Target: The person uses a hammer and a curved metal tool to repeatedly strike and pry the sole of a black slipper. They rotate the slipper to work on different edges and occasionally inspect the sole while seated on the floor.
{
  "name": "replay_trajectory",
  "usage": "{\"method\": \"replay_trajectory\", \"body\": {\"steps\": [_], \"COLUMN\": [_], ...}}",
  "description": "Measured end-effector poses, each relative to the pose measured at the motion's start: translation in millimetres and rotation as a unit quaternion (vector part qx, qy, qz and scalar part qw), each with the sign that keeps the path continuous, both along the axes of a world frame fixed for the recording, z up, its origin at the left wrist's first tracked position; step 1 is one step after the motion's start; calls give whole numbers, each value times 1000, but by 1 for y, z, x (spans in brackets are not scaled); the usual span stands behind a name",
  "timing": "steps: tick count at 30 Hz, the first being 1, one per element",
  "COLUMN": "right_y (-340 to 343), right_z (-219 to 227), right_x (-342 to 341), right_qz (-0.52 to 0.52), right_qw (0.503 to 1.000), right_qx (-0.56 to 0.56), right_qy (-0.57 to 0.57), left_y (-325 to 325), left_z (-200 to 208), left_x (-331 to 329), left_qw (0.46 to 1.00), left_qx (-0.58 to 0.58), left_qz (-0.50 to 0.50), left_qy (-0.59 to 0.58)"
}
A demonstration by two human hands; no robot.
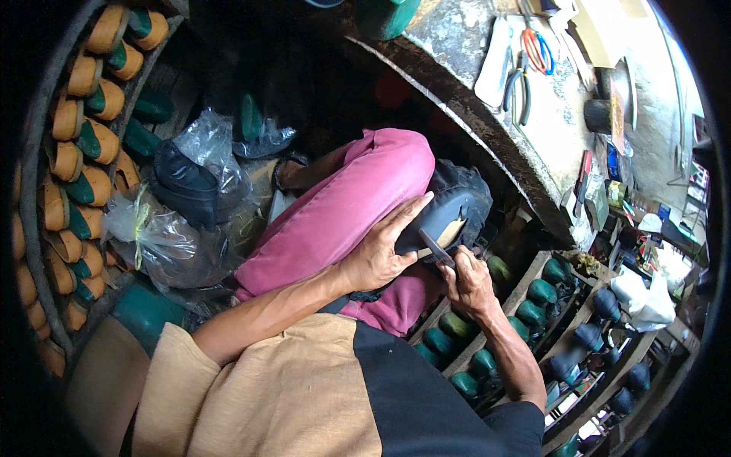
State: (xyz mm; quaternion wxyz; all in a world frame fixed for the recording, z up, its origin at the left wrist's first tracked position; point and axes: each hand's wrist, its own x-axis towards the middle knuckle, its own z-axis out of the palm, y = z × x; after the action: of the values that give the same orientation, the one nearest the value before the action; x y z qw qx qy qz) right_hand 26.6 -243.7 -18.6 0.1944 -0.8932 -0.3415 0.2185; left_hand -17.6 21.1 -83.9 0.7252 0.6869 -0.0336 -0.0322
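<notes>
Across my lap lies a dark shoe (pixel 442 216), with a pale tan patch showing on its side. My left hand (pixel 387 242) is closed on the shoe's near end, its fingers reaching along one side and its thumb set apart from them. In my right hand (pixel 467 280) is a knife (pixel 435 248), gripped in bent fingers. The flat blade points up and left and touches or nearly touches the shoe beside the tan patch. Part of the shoe's near end is hidden behind my left hand.
Tan and green shoe forms fill a rack (pixel 46 137) at the left. Plastic bags (pixel 164 236) and a black shoe piece (pixel 190 179) lie near my leg. Pliers (pixel 519 87) are on the workbench (pixel 464 46). A wooden rack (pixel 525 286) of green forms stands at the right.
</notes>
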Motion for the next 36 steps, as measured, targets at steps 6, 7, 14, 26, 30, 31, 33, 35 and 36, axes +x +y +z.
{"method": "replay_trajectory", "body": {"steps": [6,7,14,26,30,31,33,35,36], "right_y": [33,38,67,28,24,21,14,9,8], "right_z": [38,50,85,11,10,17,30,28,20], "right_x": [-11,-13,-2,4,-4,-12,-31,-42,-43], "right_qz": [-75,-87,-102,-31,-35,-57,-88,-108,-102], "right_qw": [995,993,982,997,998,998,995,993,995], "right_qx": [-46,-63,-115,-74,-14,-27,-50,-21,7], "right_qy": [43,56,111,-21,-52,-27,26,33,5], "left_y": [-3,-4,-7,-3,1,2,5,4,5], "left_z": [-5,-7,-12,-18,-14,-12,-7,-5,-5], "left_x": [-1,-1,-7,3,7,5,-1,-8,-7], "left_qw": [999,998,998,999,998,998,998,995,995], "left_qx": [15,14,21,22,47,36,17,36,25], "left_qz": [15,18,25,24,9,-4,-39,-79,-86], "left_qy": [-44,-51,-45,-34,-41,-55,-41,-47,-35]}}
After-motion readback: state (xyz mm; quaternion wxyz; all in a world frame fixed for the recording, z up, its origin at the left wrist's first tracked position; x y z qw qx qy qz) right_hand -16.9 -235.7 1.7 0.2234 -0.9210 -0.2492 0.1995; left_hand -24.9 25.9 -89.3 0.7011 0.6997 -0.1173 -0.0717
